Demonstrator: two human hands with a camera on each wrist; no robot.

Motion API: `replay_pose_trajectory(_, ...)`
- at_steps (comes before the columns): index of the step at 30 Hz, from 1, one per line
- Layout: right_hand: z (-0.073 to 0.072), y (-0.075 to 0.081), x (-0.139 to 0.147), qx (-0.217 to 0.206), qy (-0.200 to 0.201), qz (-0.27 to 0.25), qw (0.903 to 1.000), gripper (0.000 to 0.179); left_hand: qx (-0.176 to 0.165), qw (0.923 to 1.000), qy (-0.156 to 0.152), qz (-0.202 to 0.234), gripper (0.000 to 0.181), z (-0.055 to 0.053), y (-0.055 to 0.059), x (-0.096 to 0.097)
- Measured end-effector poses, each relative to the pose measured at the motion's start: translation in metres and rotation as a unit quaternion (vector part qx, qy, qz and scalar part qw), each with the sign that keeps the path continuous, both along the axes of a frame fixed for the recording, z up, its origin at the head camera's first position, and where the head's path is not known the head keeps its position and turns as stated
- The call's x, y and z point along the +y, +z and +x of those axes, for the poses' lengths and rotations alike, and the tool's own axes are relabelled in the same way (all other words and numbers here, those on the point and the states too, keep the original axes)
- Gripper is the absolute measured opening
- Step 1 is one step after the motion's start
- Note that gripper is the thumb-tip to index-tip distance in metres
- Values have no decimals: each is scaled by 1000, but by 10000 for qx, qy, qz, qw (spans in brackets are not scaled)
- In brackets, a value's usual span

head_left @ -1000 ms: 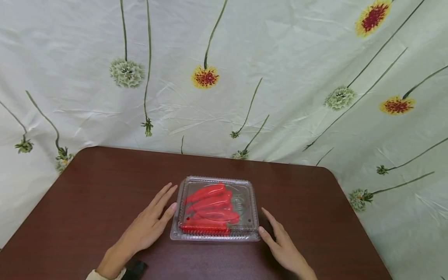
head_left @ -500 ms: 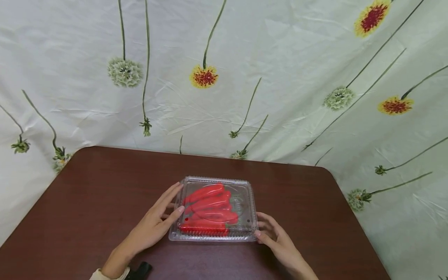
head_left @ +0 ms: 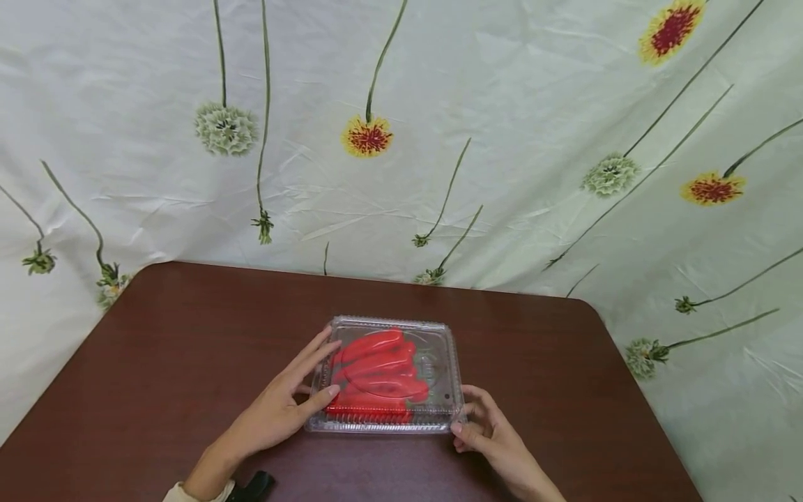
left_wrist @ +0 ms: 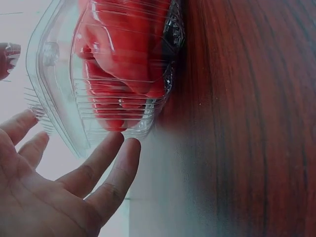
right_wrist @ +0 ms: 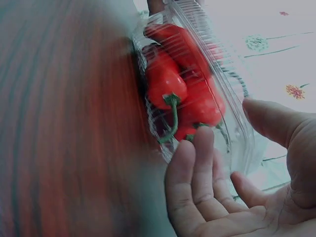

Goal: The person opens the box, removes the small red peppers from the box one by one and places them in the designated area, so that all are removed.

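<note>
Container (head_left: 385, 374), left hand (head_left: 279, 411) farther over it

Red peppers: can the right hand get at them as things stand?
Probably not: the clear container looks closed, its lid and walls between the red peppers and the right hand at its near corner.

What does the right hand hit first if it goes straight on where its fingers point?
The clear plastic container: the right hand is at its near right corner, fingertips almost or already touching; depth is unclear.
</note>
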State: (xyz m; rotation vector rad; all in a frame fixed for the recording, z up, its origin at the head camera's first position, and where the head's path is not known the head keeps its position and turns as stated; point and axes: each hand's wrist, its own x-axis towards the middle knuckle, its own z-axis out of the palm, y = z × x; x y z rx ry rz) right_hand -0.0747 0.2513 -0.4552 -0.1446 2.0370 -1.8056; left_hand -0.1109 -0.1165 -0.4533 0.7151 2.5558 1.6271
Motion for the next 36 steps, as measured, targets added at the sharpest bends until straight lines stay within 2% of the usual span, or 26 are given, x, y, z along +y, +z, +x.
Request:
replay_pose_trajectory(8, 6, -1, -7, 155, -409, -107, 9990, 68, -41, 10000, 42, -7, 63, 0, -3, 1)
replay_pose_trajectory(12, 6, -2, -10, 103, -645, -225, 9976, 68, -53, 10000, 68, 1, 62, 1, -3, 1)
replay_pose_trajectory(18, 4, -1, -12, -231, -765, -546, 9953, 70, -44, 9999, 160, -14, 61, 1, -1, -1)
replay_pose_trajectory(25, 3, -1, -11, -534, -704, -1034, 9907, 71, -111, 9995, 257, -141, 61, 2, 1, -1)
replay_pose_trajectory(32, 2, -1, -10, -947, -789, -1639, 9788, 68, -217, 9992, 272, -218, 62, 1, -1, 1)
replay_pose_trajectory(36, 3, -1, -10, -1083, -901, -1731, 9748, 63, -176, 9989, 335, -292, 64, 2, -3, 3)
